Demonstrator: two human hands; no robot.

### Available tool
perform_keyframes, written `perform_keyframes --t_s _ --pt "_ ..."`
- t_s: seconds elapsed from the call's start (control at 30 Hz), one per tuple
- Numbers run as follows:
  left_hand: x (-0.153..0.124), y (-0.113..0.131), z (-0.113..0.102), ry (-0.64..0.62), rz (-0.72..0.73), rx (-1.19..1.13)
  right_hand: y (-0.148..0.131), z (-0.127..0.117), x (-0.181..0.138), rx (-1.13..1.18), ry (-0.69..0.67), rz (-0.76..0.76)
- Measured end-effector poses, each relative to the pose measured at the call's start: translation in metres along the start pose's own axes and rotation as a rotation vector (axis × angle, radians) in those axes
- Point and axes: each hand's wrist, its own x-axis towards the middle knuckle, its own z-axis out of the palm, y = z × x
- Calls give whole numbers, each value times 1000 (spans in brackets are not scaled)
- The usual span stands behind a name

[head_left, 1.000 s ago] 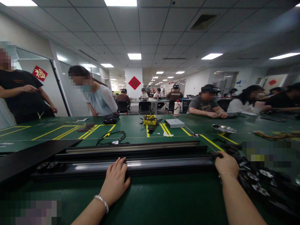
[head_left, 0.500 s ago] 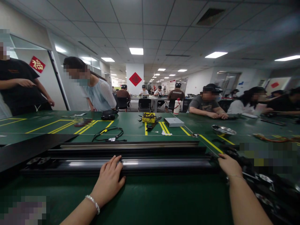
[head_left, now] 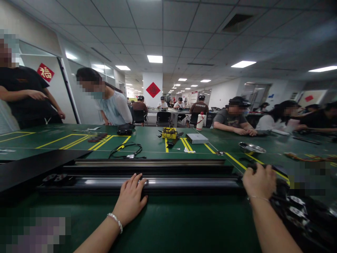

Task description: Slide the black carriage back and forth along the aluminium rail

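A long black rail [head_left: 195, 192] with a shiny metal strip [head_left: 184, 182] along it lies crosswise in front of me. Spread and lying flat, the fingers of my left hand [head_left: 133, 198] rest on the middle of this rail. Just past the rail's right end is my right hand [head_left: 259, 182], its fingers curled down over dark parts; what they hold, if anything, is hidden. Black assemblies with light round pieces [head_left: 297, 211] lie beside my right forearm. Behind the first rail runs a second long black rail [head_left: 150, 163].
On the green table [head_left: 184, 225] are a black cable [head_left: 140, 151], a yellow object wrapped in wires [head_left: 169, 133], a grey box [head_left: 197, 138] and a metal bowl [head_left: 252, 148]. A black panel [head_left: 34, 168] lies left. Several people sit or stand around the table.
My right hand has risen slightly and its fingers are now more curled over the dark parts. My left hand stays on the rail. The whole view has shifted slightly.
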Motion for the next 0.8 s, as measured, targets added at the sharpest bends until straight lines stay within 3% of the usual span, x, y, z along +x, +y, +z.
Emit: perform_keyframes --t_s 0.07,0.2,0.37,0.5,0.67,0.8 --pt "1 1 -1 -2 -10 -23 -27 -1 -27 -15 -41 -152" --pt "3 -2 -3 4 -26 -76 -90 -3 -88 -6 -292 -524" --pt "3 -9 -4 61 -56 -103 -148 -9 -145 48 -501 -669" --pt "6 -12 -7 123 -129 -105 -158 -7 -162 41 -595 -710" --pt "11 -29 -24 293 -474 -61 -157 -5 -164 43 -533 -688" --pt "15 -67 -49 297 -740 -39 -159 -6 -165 46 -512 -657"
